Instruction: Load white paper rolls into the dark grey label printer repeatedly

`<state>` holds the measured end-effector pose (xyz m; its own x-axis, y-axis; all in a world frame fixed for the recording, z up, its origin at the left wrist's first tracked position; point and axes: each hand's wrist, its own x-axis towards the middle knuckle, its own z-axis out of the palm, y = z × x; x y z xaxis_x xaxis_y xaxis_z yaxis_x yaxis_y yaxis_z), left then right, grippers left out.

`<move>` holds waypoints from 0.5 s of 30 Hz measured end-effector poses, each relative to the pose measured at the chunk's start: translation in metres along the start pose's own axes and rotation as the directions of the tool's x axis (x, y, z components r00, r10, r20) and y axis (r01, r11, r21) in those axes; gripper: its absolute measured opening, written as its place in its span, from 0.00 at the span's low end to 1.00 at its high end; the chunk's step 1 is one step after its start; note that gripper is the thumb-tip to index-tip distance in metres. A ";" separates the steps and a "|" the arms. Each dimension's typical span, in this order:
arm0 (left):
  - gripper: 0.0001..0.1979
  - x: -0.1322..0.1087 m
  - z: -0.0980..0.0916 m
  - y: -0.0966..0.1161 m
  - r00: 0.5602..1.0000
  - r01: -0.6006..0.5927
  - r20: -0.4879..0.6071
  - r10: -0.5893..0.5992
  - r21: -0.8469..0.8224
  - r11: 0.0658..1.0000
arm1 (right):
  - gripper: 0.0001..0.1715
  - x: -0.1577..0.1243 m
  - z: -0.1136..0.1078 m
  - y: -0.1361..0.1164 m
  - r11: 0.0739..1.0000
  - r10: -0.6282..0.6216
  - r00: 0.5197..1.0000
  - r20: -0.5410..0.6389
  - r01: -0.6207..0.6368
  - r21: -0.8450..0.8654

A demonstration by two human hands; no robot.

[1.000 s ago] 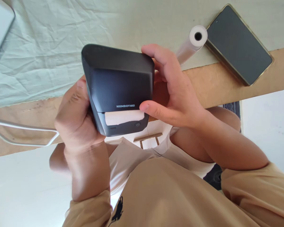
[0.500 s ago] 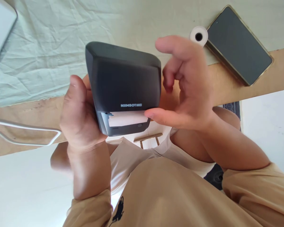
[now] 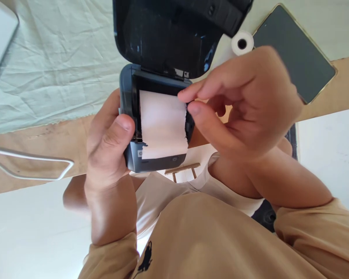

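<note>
My left hand [image 3: 109,143] is closed around the left side of a black label printer [image 3: 157,164], its thumb resting on the casing. The printer's lid [image 3: 165,35] is swung up and back, showing its glossy inner side. Inside the bay sits a white paper roll [image 3: 164,120]; its ragged-edged end lies over the front lip beside the power button. At the roll's right edge is my right hand [image 3: 244,104], its index fingertip touching or just above the paper. A small gap shows between that finger and the thumb, and no held thing is visible there.
A second white roll [image 3: 242,43] stands beside a phone [image 3: 295,54] at the upper right. A white cable [image 3: 31,176] loops over the wooden table edge [image 3: 43,155] at left. Green cloth [image 3: 61,69] covers the table, with a pale flat object [image 3: 0,35] in the corner.
The printer's lid has gone from nearly closed to wide open, uncovering the paper roll. My right hand has moved from the lid's right side to the roll's right edge.
</note>
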<state>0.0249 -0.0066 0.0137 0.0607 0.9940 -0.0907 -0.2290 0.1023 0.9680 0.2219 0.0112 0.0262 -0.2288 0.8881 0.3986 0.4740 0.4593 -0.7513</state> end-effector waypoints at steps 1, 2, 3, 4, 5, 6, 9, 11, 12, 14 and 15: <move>0.24 0.000 -0.001 0.000 1.000 -0.004 0.019 0.003 0.020 1.000 | 0.08 0.000 0.000 -0.002 0.997 -0.034 0.998 -0.050 0.030 -0.073; 0.24 -0.001 -0.002 0.000 0.999 -0.013 0.037 0.012 0.036 0.999 | 0.07 0.000 0.000 -0.003 0.988 -0.049 0.997 -0.058 0.039 -0.150; 0.23 -0.001 -0.003 0.000 0.998 -0.023 0.056 0.021 0.047 0.999 | 0.05 -0.001 -0.001 -0.005 0.976 -0.046 0.998 -0.030 0.039 -0.216; 0.23 -0.001 -0.003 0.000 0.997 -0.031 0.068 0.027 0.059 0.998 | 0.05 -0.001 -0.003 -0.006 0.965 -0.036 0.999 0.024 0.041 -0.260; 0.24 0.000 -0.004 -0.001 0.997 -0.040 0.071 0.036 0.069 0.997 | 0.05 -0.001 -0.005 -0.007 0.955 -0.023 0.997 0.074 0.044 -0.293; 0.24 0.000 -0.005 -0.002 0.997 -0.048 0.066 0.043 0.074 0.996 | 0.06 -0.002 -0.008 -0.008 0.947 -0.026 0.993 0.113 0.060 -0.315; 0.26 0.002 -0.008 -0.003 0.997 -0.042 0.064 0.038 0.058 0.997 | 0.08 -0.002 -0.011 -0.012 0.928 -0.020 0.978 0.207 0.095 -0.360; 0.24 0.002 -0.009 -0.003 0.996 -0.023 0.088 0.019 0.044 0.999 | 0.10 -0.001 -0.009 -0.014 0.917 0.021 0.966 0.257 0.084 -0.390; 0.22 0.002 -0.010 -0.002 0.995 -0.012 0.099 0.008 0.046 0.999 | 0.11 0.000 -0.007 -0.014 0.913 0.037 0.961 0.274 0.079 -0.400; 0.20 0.001 -0.009 -0.001 0.995 -0.012 0.103 0.006 0.056 0.998 | 0.14 0.001 -0.004 -0.015 0.919 0.041 0.960 0.277 0.073 -0.387; 0.20 0.000 -0.009 -0.001 0.995 -0.018 0.094 0.013 0.056 0.998 | 0.16 0.002 -0.004 -0.015 0.931 0.029 0.964 0.266 0.071 -0.358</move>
<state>0.0167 -0.0060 0.0106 0.1490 0.9872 -0.0560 -0.1757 0.0822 0.9810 0.2179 0.0058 0.0403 -0.4327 0.8737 0.2222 0.7296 0.4841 -0.4829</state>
